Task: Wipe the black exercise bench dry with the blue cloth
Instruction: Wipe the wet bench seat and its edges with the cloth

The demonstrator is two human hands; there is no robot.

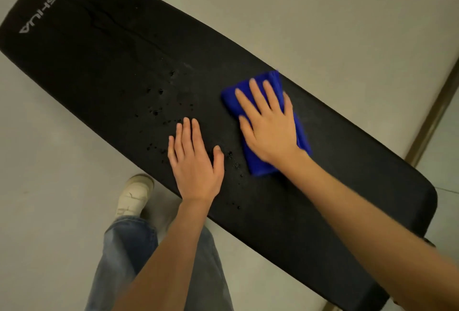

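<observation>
nearest, beside the desk's near long edge, a jeans leg (pixel 124 248) and a pale shoe (pixel 135 195) stand on the floor (pixel 323 12). both forearms reach over that edge onto the desk (pixel 99 62), the long black padded exercise bench. the left hand (pixel 195 161) lies flat on the desk's padding about midway along it, fingers straight and close together, holding nothing, apparently bracing. just past it, toward the desk's far long edge, the right hand (pixel 268 124) presses flat on the blue cloth (pixel 259 168), fingers straight and slightly spread, none curled round it. the cloth is folded into a thick pad lying on the desk under that palm, its edges blurred. it looks soft, light and absorbent, so it should slide easily. pressure on its middle should keep the folds together, while a pinch at one corner would likely let it fall open. the desk's cover looks firm and matte, and should take a hard press. water droplets (pixel 156 109) dot the desk around and beyond the left fingertips, so the drying seems only partly done. the desk's far end bears a grey logo (pixel 39 15)
</observation>
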